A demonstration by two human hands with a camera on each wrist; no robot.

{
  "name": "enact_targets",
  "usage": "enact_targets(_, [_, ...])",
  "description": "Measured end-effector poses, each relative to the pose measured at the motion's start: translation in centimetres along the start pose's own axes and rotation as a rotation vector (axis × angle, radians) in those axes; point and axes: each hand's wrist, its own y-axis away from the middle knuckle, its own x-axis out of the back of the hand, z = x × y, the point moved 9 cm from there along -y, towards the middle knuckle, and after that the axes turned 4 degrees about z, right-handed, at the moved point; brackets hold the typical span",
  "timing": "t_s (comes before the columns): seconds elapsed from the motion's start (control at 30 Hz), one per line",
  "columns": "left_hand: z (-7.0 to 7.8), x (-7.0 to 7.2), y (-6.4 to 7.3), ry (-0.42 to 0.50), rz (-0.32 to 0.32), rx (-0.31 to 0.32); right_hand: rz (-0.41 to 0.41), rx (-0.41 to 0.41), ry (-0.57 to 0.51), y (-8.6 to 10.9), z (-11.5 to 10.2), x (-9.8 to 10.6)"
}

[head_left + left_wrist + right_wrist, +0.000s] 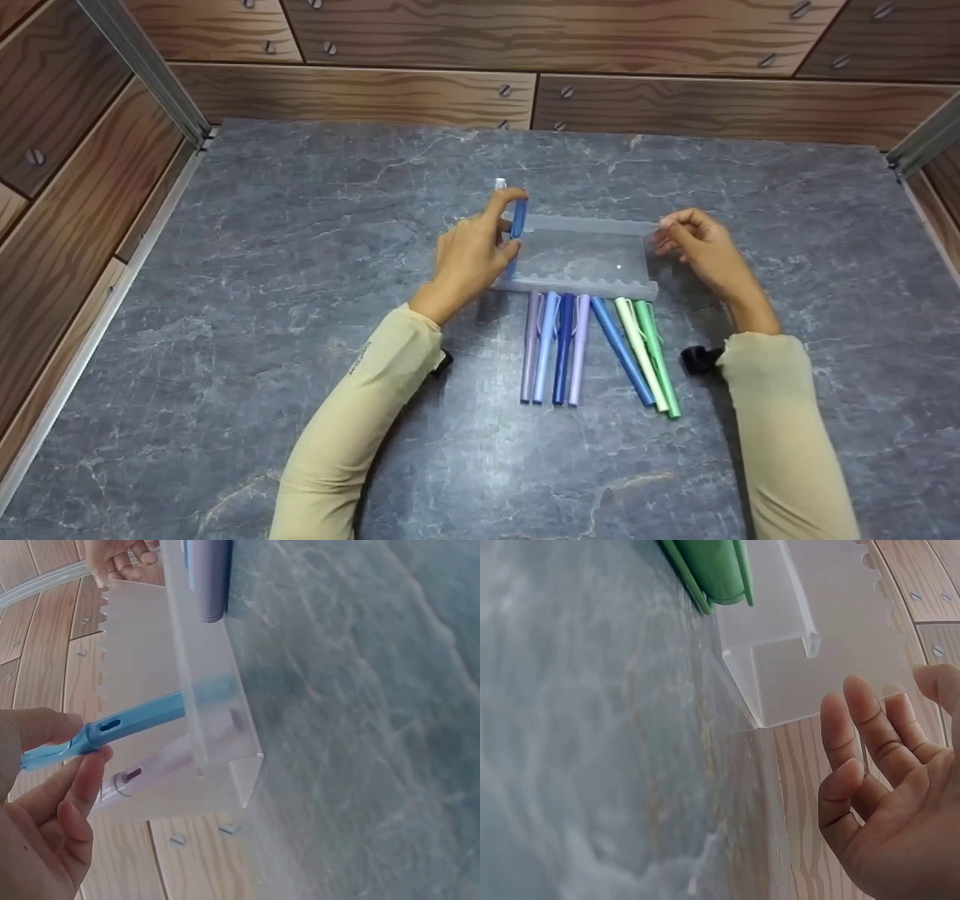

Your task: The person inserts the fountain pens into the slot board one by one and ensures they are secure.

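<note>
My left hand (472,251) pinches a blue pen (142,720) between thumb and fingertips, its lower end inside the left part of a clear plastic pen tray (585,255) with scalloped edges. Beside it, a pale pinkish pen (172,756) lies in the tray, mostly behind the hand in the head view. At the tray's far right corner is my right hand (701,244); thumb and index finger pinch the edge, while the other fingers (870,716) curl loosely.
In front of the tray lie a group of purple and blue pens (555,349) and, to their right, a slanted group with a blue pen (622,352), a pale green pen (641,352) and a green pen (658,360). Wood-patterned panels (375,94) border the grey marbled table (300,225).
</note>
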Motion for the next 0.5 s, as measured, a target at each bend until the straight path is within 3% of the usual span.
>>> enact_targets(0.27, [-0.01, 0.12, -0.4, -0.069, -0.012, 0.033, 0.012, -0.005, 0.013, 0.31, -0.34, -0.01])
enact_targets(0.5, [-0.09, 0.23, -0.58, -0.071, 0.002, 0.027, 0.012, -0.006, 0.008, 0.28, -0.45, -0.03])
